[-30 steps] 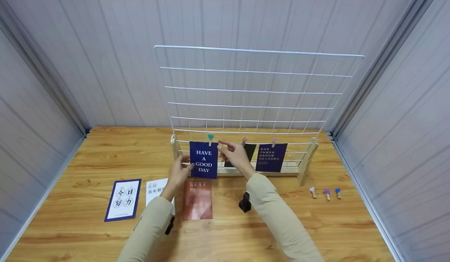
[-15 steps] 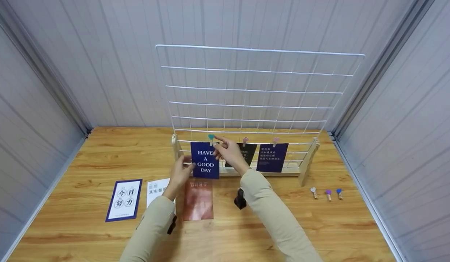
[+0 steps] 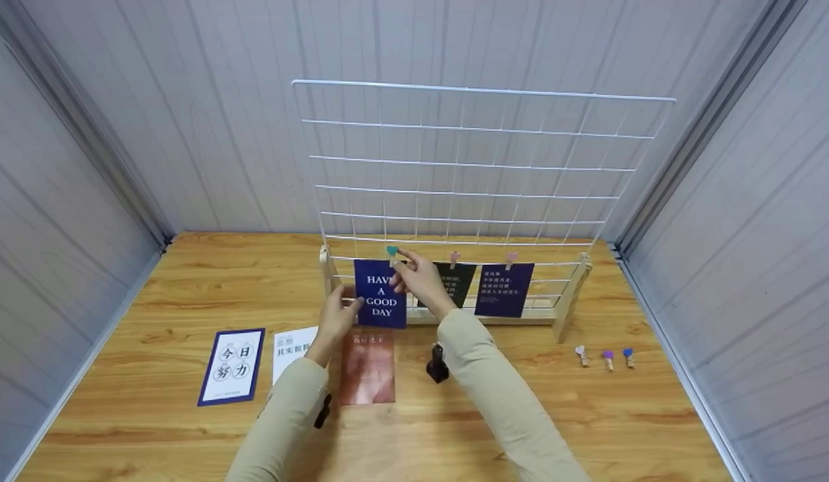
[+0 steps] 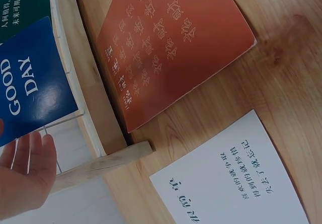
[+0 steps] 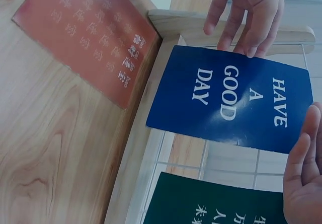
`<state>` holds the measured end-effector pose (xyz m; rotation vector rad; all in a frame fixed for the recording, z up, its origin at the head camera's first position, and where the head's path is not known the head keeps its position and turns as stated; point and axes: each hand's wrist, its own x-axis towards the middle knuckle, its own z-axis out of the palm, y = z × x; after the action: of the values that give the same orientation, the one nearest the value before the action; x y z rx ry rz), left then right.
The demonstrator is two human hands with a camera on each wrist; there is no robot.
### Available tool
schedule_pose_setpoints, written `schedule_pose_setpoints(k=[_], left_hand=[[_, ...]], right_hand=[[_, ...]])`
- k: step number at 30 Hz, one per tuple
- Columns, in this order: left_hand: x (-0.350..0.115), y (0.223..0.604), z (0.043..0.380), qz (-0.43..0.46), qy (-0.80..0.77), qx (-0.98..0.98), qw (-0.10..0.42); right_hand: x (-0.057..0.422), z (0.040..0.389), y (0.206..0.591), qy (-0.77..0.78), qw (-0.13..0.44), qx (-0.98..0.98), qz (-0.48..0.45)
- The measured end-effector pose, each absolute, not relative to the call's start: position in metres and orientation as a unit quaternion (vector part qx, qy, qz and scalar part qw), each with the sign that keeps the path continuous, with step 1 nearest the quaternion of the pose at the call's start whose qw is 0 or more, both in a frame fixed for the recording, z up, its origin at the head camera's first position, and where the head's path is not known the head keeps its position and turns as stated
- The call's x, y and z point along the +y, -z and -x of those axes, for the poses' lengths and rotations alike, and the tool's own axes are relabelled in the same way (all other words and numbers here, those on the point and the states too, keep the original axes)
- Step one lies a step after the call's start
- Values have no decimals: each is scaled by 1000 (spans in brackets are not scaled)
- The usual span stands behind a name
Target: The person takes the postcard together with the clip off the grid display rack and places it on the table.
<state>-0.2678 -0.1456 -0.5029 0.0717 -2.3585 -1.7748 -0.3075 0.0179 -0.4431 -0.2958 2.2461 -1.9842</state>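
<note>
A dark blue card point(image 3: 381, 294) reading "HAVE A GOOD DAY" hangs at the left of the white wire grid point(image 3: 485, 90). At its top edge is a small wooden clip with a teal heart point(image 3: 392, 251). My right hand point(image 3: 424, 280) pinches this clip between thumb and index finger. My left hand point(image 3: 337, 318) holds the card's left edge, thumb in front and fingers reaching behind, as the right wrist view shows. Beside it a dark green card point(image 3: 456, 281) and another blue card point(image 3: 505, 289) hang from pink heart clips.
On the table lie a reddish card point(image 3: 367, 371), a white card point(image 3: 290, 348) partly under the left arm, and a blue-bordered card point(image 3: 232, 365). Three heart clips point(image 3: 609, 360) lie at the right. Wooden feet point(image 3: 570, 301) support the grid.
My right hand has moved left from beside the blue card onto the teal heart clip. My left hand stays at the card's left edge. The head view has shifted slightly.
</note>
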Motion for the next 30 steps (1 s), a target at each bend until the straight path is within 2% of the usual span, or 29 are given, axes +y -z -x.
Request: schedule_pose_setpoints(k=[9, 21, 30], left_hand=[[-146, 502, 268, -26, 578, -807, 117], [-144, 507, 270, -22, 566, -812, 141], [-144, 506, 269, -18, 564, -814, 139]], right_hand=[[11, 310, 436, 683, 91, 724, 43], [3, 310, 432, 698, 59, 714, 0], [-1, 312, 431, 711, 24, 702, -37]])
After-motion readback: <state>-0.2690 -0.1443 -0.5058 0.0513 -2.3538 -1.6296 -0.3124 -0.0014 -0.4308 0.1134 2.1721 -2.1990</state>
